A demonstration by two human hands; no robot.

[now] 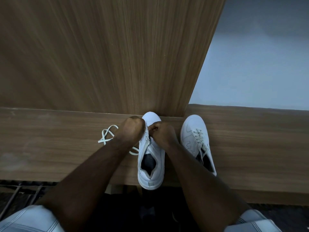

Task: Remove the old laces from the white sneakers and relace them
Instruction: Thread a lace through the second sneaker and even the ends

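**Threading the first eyelets on the near sneaker**

Nearest the camera, pale striped sleeves or shorts point(31, 218) sit at the bottom corners, and both bare forearms reach forward over the edge of the wooden shelf point(250, 156). The middle sneaker point(151, 166) stands with its heel at that near edge and its toe pointing away. Its collar gapes open and most of its eyelet rows look bare, so I judge that relacing has only begun.

Over the forefoot the two hands meet. The left hand point(132, 129) is curled into a fist at the left eyelet row; whether it pinches lace there cannot be made out. The right hand point(161, 133) has its fingers bunched together on a short white piece at the lowest eyelets, apparently a lace end. The loose lace point(107, 135) trails out left of the left wrist, crossed over itself on the wood, with another loop showing beside the shoe's left flank.

To do this step well, the tip should probably be fed straight through the hole, the slack drawn until both sides match in length, and the flat lace kept from twisting. The crossed tail on the left could snag or knot if pulled hard.

Just right of the hands stands the second sneaker point(196, 141), laced and angled slightly.

Farther off, a tall wood-grain panel point(100, 56) rises from the shelf's back, touching the middle toe. To its right is a plain pale blue-grey wall point(259, 64) in dim light.
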